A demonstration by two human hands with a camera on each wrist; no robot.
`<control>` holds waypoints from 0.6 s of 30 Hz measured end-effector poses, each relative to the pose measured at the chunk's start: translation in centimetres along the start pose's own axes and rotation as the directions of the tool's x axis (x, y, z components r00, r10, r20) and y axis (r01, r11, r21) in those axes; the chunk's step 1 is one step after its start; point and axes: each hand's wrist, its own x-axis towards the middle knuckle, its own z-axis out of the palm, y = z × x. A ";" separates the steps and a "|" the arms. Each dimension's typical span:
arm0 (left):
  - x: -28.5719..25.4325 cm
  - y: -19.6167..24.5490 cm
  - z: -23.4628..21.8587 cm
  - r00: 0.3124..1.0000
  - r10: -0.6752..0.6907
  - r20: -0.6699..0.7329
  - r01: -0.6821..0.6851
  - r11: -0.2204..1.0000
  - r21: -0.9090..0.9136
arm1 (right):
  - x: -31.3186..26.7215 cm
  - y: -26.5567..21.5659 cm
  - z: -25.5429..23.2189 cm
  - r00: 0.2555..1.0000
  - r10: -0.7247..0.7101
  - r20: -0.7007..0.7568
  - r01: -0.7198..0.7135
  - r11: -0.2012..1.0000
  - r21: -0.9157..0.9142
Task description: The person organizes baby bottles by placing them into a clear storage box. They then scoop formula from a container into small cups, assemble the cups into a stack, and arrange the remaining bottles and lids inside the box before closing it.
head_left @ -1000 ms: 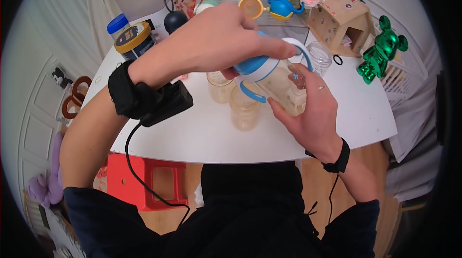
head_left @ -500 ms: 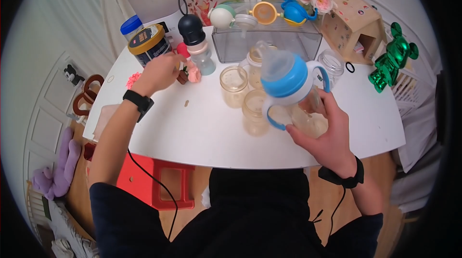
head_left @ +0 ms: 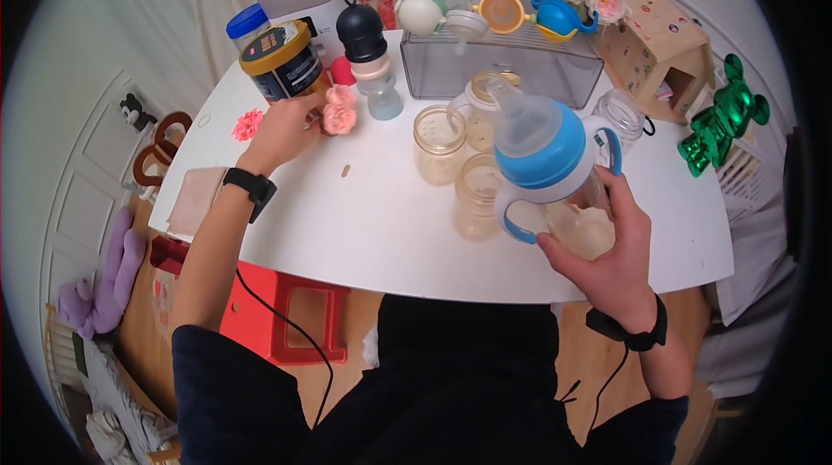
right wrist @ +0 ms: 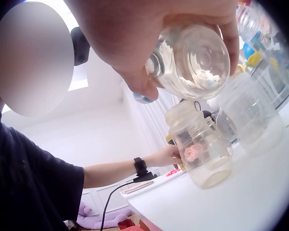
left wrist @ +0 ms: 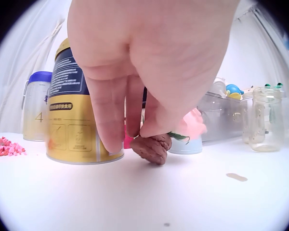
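My right hand [head_left: 611, 244] grips a clear baby bottle [head_left: 579, 221] with a blue collar, blue-and-white handles and a clear teat. It is held tilted above the table, and its round base [right wrist: 204, 60] faces the right wrist camera. Across the table, my left hand [head_left: 286, 129] reaches down beside the gold-and-navy tin [head_left: 282, 62]. Its fingertips and thumb pinch a lumpy brown piece [left wrist: 154, 148] close over the tabletop. Right behind that piece is a pink artificial flower [head_left: 339, 110] with a green leaf. In the head view the hand hides the brown piece.
Several clear jars [head_left: 439, 143] stand mid-table. A black-topped bottle [head_left: 362, 36] is behind the flower. At the back, a grey transparent box [head_left: 503, 66] carries bottle tops. A wooden house [head_left: 663, 49] and green bear figure [head_left: 724, 123] stand right; a folded cloth [head_left: 198, 201] lies left.
My left hand has left the baby bottle's top and gone to the brown piece and flower, which have shifted slightly left. The right hand still holds the bottle, now with its teat up.
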 end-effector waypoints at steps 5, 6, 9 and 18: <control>-1.2 -2.2 0.4 0.995 -0.093 -0.028 0.092 0.995 -0.034 | -0.1 -0.1 -0.3 0.999 0.037 -0.004 -0.037 0.999 0.032; -1.2 -2.6 0.5 0.996 -0.080 -0.039 0.079 0.996 -0.043 | -0.1 -0.1 -0.3 0.999 0.037 -0.004 -0.037 0.999 0.034; -1.2 -3.9 1.4 0.995 -0.066 -0.069 0.060 0.995 -0.079 | 0.0 -0.1 -0.5 1.000 0.006 0.002 -0.006 1.000 -0.004; -1.6 -5.2 -1.3 0.990 -0.039 -0.136 0.047 0.997 0.059 | -0.3 0.2 -0.9 1.000 0.028 0.007 -0.028 0.999 -0.026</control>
